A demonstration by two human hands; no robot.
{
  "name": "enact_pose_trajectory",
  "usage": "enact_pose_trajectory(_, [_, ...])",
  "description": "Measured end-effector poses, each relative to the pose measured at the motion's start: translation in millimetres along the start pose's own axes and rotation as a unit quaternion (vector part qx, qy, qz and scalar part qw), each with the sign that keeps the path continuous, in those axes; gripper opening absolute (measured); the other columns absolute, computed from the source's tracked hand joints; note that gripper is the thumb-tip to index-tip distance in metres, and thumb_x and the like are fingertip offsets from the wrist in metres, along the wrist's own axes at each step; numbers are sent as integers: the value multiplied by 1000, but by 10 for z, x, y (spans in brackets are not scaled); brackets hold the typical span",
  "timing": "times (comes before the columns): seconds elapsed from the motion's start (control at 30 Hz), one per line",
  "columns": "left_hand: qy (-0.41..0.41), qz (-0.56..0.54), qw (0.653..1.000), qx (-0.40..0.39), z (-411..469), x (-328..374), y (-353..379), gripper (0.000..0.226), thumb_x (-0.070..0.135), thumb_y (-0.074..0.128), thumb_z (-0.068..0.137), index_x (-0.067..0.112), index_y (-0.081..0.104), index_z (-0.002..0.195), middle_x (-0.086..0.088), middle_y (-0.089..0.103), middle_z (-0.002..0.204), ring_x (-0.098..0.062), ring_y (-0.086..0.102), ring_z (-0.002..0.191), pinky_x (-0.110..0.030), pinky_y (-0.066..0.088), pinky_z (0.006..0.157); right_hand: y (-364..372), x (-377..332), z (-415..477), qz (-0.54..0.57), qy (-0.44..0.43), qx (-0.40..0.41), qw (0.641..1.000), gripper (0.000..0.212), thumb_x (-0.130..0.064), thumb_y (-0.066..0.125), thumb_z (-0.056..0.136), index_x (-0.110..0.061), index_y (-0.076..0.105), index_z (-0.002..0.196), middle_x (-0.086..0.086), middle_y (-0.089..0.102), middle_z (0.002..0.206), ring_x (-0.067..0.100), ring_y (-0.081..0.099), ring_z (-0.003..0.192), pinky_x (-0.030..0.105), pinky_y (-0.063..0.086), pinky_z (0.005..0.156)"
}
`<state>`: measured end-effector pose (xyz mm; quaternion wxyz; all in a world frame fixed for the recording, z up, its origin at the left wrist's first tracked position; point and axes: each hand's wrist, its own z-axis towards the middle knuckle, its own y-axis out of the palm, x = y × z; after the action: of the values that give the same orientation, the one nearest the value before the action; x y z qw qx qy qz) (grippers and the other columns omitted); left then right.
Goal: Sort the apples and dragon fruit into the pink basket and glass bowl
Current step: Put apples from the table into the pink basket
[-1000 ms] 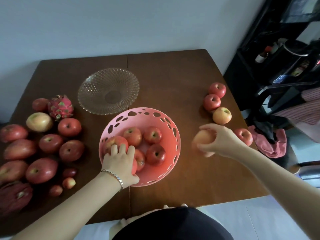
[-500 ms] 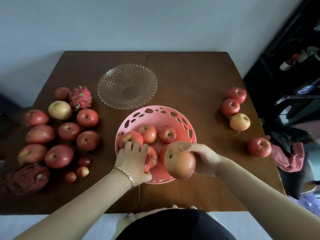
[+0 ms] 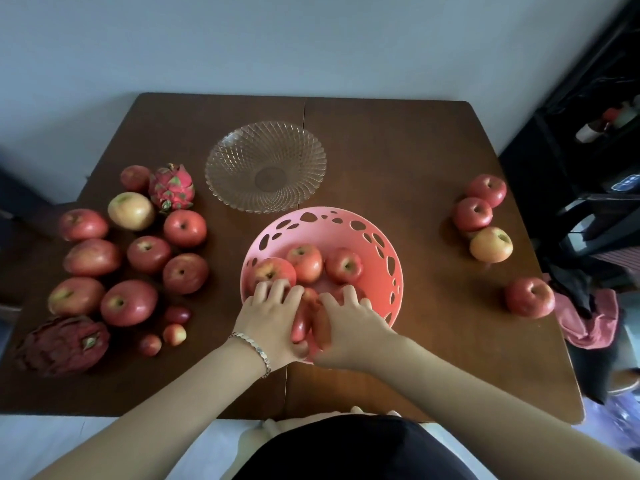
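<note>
1. We see a brown wooden table, smooth, with a seam down its middle.
2. The pink basket sits near the front centre: round, matte plastic, its wall pierced with irregular oval holes. Inside lie glossy red apples; three show clearly at the back, and others are partly hidden under the hands.
3. The glass bowl stands just behind the basket, shallow, clear, with a cut diamond pattern and a scalloped rim. It holds nothing.
4. On the left lies a cluster of loose apples, mostly red, one yellowish, plus a few much smaller red fruits near the front.
5. Two dragon fruit are on the left: a dark, scaly one at the front corner and a bright pink one at the back.
6. Four apples lie on the right, three red and one yellow.
7. Our left hand, with a metal bracelet, lies over apples at the basket's near side, fingers spread.
8. Our right hand lies beside it in the basket, fingers curled over an apple; we cannot tell whether either hand grips.
</note>
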<state>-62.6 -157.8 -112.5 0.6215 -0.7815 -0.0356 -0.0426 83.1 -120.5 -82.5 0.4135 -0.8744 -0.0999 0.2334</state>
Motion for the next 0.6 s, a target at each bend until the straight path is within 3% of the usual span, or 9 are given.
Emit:
enact_pose_trajectory(0.1, [-2,3,1000,-2,3,16,-4,78,56,66,26,20,59,94,-3,65,90,-29,64,73,-32,54,52,-98,110,-29,20,-14,-67,997,81,-46,66,73,-23,24,138,13,31,131,36,42,114,43,44,90])
enact_pose_trajectory(0.23, [-2,2,1000,-14,7,0,-18,83,57,72,23,17,60,96,-5,65,91,-32,64,74,-33,55,56,-3,56,-44,-4,34,25,999,80,-61,63,70,-23,33,135,12,33,131,34,40,116,38,44,88])
enact_pose_trajectory(0.33, [-6,-19,999,-44,-12,46,-86,84,50,77,44,15,56,117,-8,56,116,-37,56,103,-39,52,80,81,56,2,-18,36,46,998,83,-62,65,69,-24,33,136,11,31,132,31,37,118,37,45,88])
enact_pose_trajectory(0.4, [-9,-19,998,-52,-22,66,-106,82,49,69,63,20,38,134,-4,38,136,-32,38,123,-36,40,99,104,136,12,8,20,48,999,87,-65,65,66,-27,31,137,9,30,132,31,37,119,39,45,91])
enact_pose_trajectory(0.47, [-15,-13,997,-75,-15,85,-133,79,50,63,70,25,29,137,0,29,141,-27,28,130,-35,29,106,99,248,-5,67,2,20,998,92,-66,64,66,-31,25,141,6,28,134,29,36,122,41,44,98])
enact_pose_trajectory(0.6, [-1,-107,990,-90,28,177,-259,67,58,45,65,36,40,128,12,36,137,-16,28,132,-35,19,108,78,443,-54,199,-15,7,980,83,-47,68,74,-24,24,142,-1,27,138,21,41,125,34,43,101])
